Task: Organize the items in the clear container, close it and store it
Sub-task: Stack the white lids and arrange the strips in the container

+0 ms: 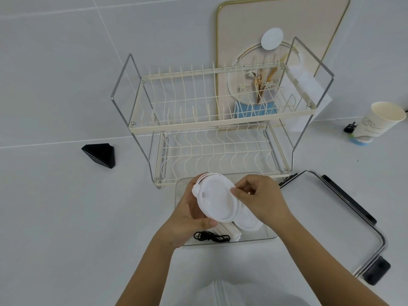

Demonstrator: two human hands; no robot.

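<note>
Just in front of the two-tier cream wire dish rack [212, 120], above the clear rectangular plastic container [180, 191]: a small stack of round white plastic lids [215, 200], held tilted. Left hand [187, 215] wrapped round the stack's near edge, thumb along the bottom rim. Right hand [258, 197] pinching the far rim with curled fingertips. Likely very light, thin and a little flexible, smooth enough to slide apart; best gripped at the rims, from both sides, to keep the stack together. Each lid shallow, with a raised rim and a small tab on its upper left. Below, inside the container: another round white lid [248, 221], a coiled black cable [210, 236], and a pale flat piece, too hidden to name.
</note>
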